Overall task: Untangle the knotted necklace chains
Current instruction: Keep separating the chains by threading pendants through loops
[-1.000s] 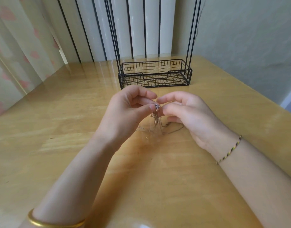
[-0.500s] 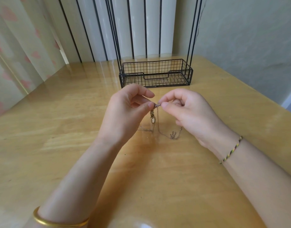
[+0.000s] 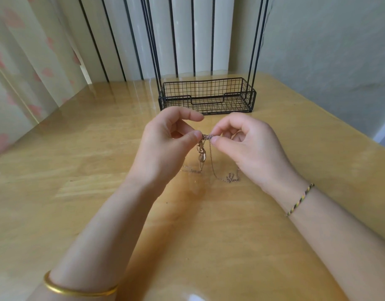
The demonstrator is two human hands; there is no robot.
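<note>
A small knot of thin metal necklace chains [image 3: 206, 137] is held above the wooden table [image 3: 78, 170], between both hands. My left hand [image 3: 165, 146] pinches the knot's left side with thumb and fingers. My right hand [image 3: 248, 146] pinches its right side the same way. A gold pendant [image 3: 201, 154] hangs just below the knot. Loose chain loops [image 3: 215, 172] trail down to the table, and a small silver charm [image 3: 230, 178] lies there under my right hand.
A black wire basket [image 3: 208, 96] with tall wire uprights stands at the table's far edge, just behind my hands. Striped wall panels and a curtain are behind the table. A gold bangle [image 3: 78, 290] is on my left wrist, a braided cord [image 3: 299, 199] on my right.
Both hands have lifted the knot a little higher off the table. The chains now hang down in longer loops, and the pendant and the charm have come into view.
</note>
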